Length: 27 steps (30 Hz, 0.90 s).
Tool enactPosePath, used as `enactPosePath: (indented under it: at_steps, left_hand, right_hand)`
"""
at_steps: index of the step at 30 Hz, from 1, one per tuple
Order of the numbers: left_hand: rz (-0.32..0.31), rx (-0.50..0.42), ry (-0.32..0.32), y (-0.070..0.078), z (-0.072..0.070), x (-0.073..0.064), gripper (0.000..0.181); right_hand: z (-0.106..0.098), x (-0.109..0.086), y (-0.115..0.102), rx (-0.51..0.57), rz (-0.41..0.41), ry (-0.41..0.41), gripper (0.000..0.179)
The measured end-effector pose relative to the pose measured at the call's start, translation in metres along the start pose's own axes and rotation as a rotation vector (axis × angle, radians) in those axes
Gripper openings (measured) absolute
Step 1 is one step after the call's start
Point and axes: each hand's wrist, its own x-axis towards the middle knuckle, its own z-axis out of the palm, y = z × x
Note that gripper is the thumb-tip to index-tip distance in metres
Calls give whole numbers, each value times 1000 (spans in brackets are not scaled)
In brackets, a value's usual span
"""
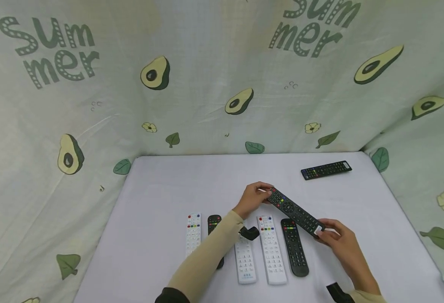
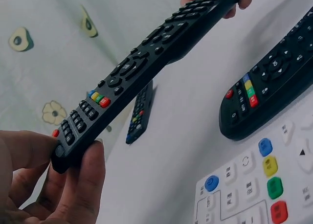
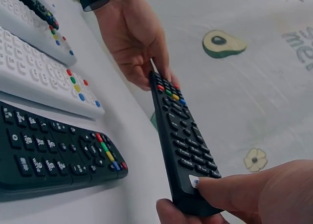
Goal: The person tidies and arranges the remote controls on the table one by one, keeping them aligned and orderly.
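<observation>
Both hands hold one black remote control (image 1: 296, 212) above the table, tilted, its buttons facing up. My left hand (image 1: 253, 198) pinches its far end near the red button, thumb on top and fingers beneath in the left wrist view. My right hand (image 1: 339, 237) grips the near end, the thumb beside a white label. Just below lies another black remote (image 1: 295, 248) with rounded ends. To its left are a white remote (image 1: 272, 250) and a second white remote (image 1: 245, 261), the latter partly covered by the left wrist strap.
Farther left lie a black remote (image 1: 214, 222), mostly behind the left sleeve, and a white remote (image 1: 193, 233). One more black remote (image 1: 326, 170) rests at the table's back right. Patterned cloth (image 1: 199, 75) hangs around the white table (image 1: 161, 181).
</observation>
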Motion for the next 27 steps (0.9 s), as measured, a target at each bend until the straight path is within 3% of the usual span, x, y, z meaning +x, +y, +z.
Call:
enactPosePath:
  at_steps: [8, 19, 27]
  left_hand:
    - [1, 33, -88, 5, 21, 5, 26]
    - [-7, 146, -165, 9, 49, 15, 23]
    - [-10, 206, -207, 6, 67, 19, 23]
  right_hand:
    - [-15, -10, 15, -47, 55, -26, 57]
    - [-24, -21, 27, -157, 129, -112, 64]
    - [-25, -29, 34, -177, 105, -153, 66]
